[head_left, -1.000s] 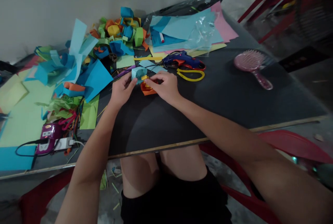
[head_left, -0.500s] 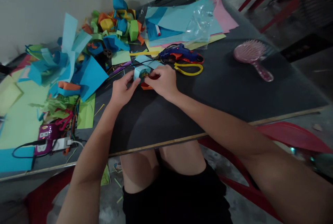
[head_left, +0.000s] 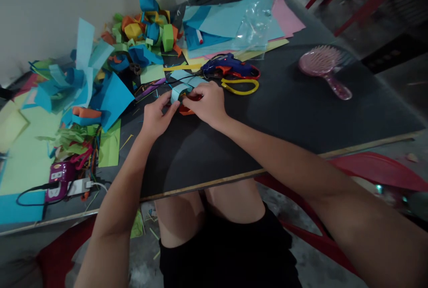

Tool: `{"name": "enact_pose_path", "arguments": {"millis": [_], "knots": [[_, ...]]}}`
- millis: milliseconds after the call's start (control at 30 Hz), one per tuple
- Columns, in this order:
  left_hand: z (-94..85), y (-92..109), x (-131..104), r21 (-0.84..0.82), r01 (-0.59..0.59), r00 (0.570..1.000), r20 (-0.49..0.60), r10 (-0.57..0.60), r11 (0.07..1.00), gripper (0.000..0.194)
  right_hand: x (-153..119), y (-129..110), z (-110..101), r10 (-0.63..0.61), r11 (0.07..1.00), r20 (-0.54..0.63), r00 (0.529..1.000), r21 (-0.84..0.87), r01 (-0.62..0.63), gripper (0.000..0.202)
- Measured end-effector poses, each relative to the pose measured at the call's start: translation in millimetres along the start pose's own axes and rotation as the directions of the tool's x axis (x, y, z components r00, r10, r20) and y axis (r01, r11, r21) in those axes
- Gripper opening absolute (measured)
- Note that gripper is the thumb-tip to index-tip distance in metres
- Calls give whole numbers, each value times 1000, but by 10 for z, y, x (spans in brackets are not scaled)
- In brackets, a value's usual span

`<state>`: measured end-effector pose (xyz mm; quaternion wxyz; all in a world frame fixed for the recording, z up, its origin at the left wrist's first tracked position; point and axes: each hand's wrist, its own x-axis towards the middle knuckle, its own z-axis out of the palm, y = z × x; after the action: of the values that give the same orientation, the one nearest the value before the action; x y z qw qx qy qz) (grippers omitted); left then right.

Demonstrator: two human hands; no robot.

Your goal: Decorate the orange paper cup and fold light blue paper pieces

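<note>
Left hand with fingers grasping light-blue paper loop, right hand at loop's right edge, its fingers' hold unclear, orange paper beside loop's near side

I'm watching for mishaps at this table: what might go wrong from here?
The glue gun lies just beyond the right hand; if hot, which I can't tell, it might burn on contact. The curled paper, pinched by the left hand, could crease. The orange paper, close by the right hand, might get squashed.
</note>
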<state>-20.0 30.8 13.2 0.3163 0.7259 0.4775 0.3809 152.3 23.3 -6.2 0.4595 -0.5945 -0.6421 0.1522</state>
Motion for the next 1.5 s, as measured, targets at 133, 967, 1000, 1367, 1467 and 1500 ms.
{"name": "enact_pose_path", "arguments": {"millis": [133,967,1000,1367,1467,1500], "knots": [[5,2,-6,41,-46,999,24,45,998,32,11,-13,-2,-6,1000,19,1000,1,6,24],[-47,74,-2,230,-204,979,66,194,951,35,15,28,30,-2,1000,-111,994,29,6,23],[-44,66,4,256,-233,972,77,220,938,35,15,30,31,-12,999,-87,996,52,16,27],[-51,-61,-9,511,-457,885,175,432,728,39,27,51,6,-220,972,-42,975,71,222,19],[-43,-47,-20,544,-450,880,134,456,708,42,33,76,15,-269,961,-68,961,42,273,15],[-44,-39,-23,540,-444,879,109,463,715,44,34,82,14,-282,958,-70,957,36,285,16]]}}
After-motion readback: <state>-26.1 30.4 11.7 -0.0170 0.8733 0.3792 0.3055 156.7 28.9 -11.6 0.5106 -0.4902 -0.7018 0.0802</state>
